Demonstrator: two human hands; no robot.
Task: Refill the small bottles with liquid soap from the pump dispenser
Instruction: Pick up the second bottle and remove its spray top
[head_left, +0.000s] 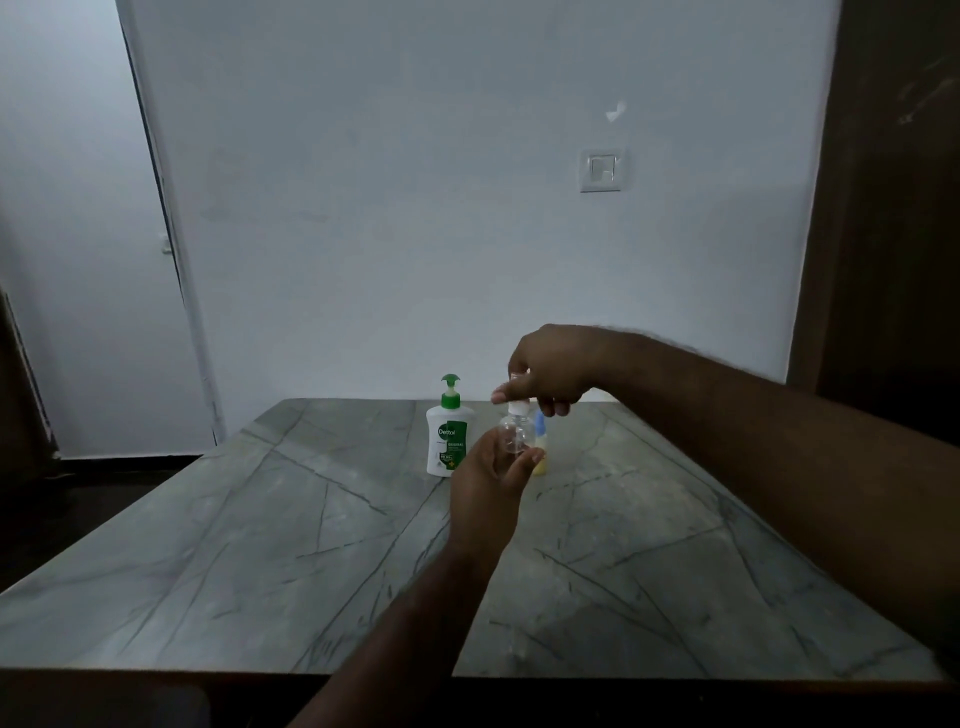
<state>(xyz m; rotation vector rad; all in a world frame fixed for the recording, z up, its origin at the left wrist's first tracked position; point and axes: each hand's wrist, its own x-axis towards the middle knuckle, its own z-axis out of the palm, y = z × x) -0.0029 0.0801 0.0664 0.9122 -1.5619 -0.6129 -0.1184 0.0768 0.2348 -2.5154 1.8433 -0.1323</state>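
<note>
A white pump dispenser (449, 431) with a green pump head stands upright near the far middle of the table. Just right of it my left hand (485, 488) grips a small clear bottle (515, 435) and holds it up above the tabletop. My right hand (550, 371) comes from above and pinches the bottle's white cap (518, 407) between thumb and fingers. Behind the clear bottle stands another small bottle (540, 457) with yellowish contents and a blue top, partly hidden by my left fingers.
The grey marbled table (260, 545) stretches wide to both sides and toward me, with its front edge low in view. A pale wall with a switch plate (601, 170) rises right behind the far edge. A dark door frame (893, 208) stands at the right.
</note>
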